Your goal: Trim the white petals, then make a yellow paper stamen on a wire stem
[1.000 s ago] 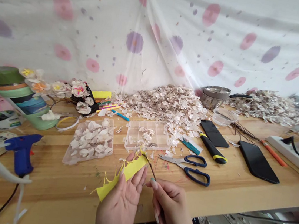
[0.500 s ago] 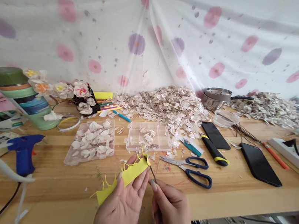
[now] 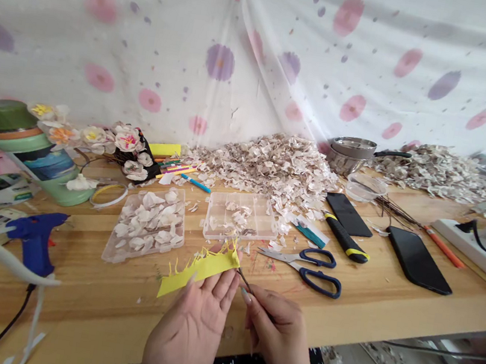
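A yellow fringed strip point(image 3: 202, 273), maybe paper, lies slantwise across the fingers of my left hand point(image 3: 191, 326). That palm faces up, and its thumb presses the strip's lower edge. The fringe of thin threads points up and away from me. To the right, my right hand point(image 3: 278, 327) pinches a thin dark stem point(image 3: 246, 280) between thumb and fingers. The stem's upper tip meets the strip's right end, where the yellow material curls around it. Just beyond the hands rest scissors point(image 3: 299, 263) with dark blue handles.
Two clear compartment boxes, one with white petals point(image 3: 149, 216) and one with fewer pieces point(image 3: 242, 215), sit ahead. Behind them rises a heap of pale petals point(image 3: 272, 171). A blue glue gun point(image 3: 36, 242) stands left; a utility knife point(image 3: 346, 239) and a black phone point(image 3: 418, 260) lie right.
The strip has turned flatter, its right end still at the stem's tip. My left hand has shifted slightly left and down, its palm opening more. The view has moved a little.
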`<state>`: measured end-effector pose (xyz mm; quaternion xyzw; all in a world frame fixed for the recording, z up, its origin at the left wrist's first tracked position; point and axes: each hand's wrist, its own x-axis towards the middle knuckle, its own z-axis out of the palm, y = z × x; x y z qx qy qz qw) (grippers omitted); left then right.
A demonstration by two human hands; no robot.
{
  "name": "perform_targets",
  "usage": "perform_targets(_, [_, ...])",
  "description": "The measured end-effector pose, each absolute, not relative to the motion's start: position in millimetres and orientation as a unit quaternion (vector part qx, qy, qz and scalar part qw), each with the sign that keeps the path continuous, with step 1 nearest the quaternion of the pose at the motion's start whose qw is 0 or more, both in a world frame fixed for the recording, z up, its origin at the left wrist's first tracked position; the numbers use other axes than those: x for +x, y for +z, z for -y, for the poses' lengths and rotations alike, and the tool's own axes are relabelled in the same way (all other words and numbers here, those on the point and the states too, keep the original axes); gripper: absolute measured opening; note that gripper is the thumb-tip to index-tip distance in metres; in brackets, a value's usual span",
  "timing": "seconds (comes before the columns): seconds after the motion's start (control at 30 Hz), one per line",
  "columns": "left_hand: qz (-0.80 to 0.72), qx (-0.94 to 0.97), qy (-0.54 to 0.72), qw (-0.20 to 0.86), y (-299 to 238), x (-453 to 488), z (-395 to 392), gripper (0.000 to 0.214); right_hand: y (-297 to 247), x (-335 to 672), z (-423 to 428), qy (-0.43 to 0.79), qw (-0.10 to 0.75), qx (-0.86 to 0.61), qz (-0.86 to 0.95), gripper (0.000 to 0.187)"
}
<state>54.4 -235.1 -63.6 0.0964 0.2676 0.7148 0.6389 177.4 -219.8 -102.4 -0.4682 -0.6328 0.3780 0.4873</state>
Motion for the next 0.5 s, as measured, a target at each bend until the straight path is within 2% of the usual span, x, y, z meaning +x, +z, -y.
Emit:
perform_targets(0.2, [-0.375,0.185,0.723,0.55,-72.7,55.1,237.8,0.015,-103.7,173.3,221.4,0.383,0.496,-0.474,0.619,0.028])
perform_targets(0.5, [-0.429,0.179,0.723,0.511,-69.6,64.6,240.9,0.028,-105.1,174.1,224.6,0.304,0.494,-0.471,0.664,0.027])
